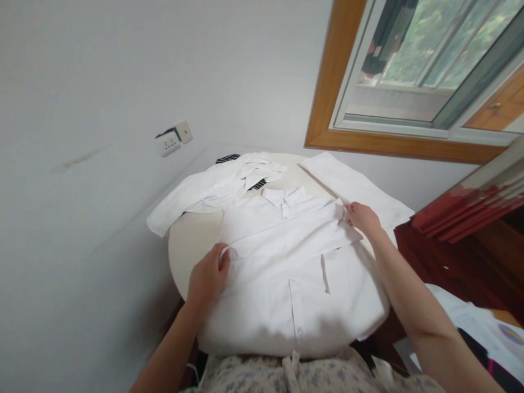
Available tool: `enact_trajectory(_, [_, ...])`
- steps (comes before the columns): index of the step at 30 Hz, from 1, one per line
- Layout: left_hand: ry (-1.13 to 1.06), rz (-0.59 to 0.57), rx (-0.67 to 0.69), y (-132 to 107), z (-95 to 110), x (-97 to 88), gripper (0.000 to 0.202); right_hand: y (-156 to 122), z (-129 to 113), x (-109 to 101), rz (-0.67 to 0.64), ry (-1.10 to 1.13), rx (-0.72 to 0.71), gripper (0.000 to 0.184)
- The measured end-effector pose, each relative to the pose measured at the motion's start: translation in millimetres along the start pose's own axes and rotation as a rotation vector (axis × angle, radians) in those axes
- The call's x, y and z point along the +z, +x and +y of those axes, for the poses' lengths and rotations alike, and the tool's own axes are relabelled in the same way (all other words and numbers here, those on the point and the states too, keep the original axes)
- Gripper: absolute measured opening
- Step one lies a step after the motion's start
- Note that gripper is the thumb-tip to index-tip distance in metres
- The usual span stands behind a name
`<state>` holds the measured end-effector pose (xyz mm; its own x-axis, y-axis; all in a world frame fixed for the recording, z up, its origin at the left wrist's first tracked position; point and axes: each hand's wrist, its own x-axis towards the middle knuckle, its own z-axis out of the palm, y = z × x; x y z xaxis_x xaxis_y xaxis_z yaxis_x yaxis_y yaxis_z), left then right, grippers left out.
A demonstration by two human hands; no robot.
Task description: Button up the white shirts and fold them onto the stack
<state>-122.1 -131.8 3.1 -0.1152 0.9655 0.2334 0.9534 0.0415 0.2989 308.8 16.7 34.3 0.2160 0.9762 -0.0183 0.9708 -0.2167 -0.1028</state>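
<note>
A white button-up shirt (262, 284) lies spread on a round pale table, its collar pointing away from me. One sleeve stretches crosswise over the chest. At the left edge of the shirt, my left hand (208, 273) pinches the fabric between thumb and fingers. My right hand (362, 218) grips the sleeve's cuff end near the right side. A short row of buttons and a slit-like edge show on the front. The shirt's lower part hangs over the near table edge, against my patterned clothing.
Another crumpled white garment (208, 185) lies at the table's back left, with black striped cloth (257, 184) beneath it. A folded white cloth (356, 183) rests at the back right. The table rim (176, 262) nears the wall, which has a socket (167, 143).
</note>
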Motion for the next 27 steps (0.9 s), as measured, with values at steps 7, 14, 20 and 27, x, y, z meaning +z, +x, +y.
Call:
enact_trajectory(7, [0.002, 0.003, 0.008, 1, -2, 2.9, 0.031, -49, 10, 4, -0.014, -0.037, -0.114, 0.043])
enact_trajectory(14, [0.035, -0.005, 0.017, 1, -2, 2.6, 0.030, -68, 16, 13, 0.170, -0.003, 0.007, 0.041])
enact_trajectory(20, [0.052, -0.026, 0.003, 1, -1, 1.8, 0.029, -64, 24, 18, 0.087, -0.047, -0.065, 0.028])
enact_trajectory(27, [0.037, -0.014, 0.020, 0, -2, 2.1, 0.029, -26, 2, 7, -0.061, -0.011, -0.033, 0.047])
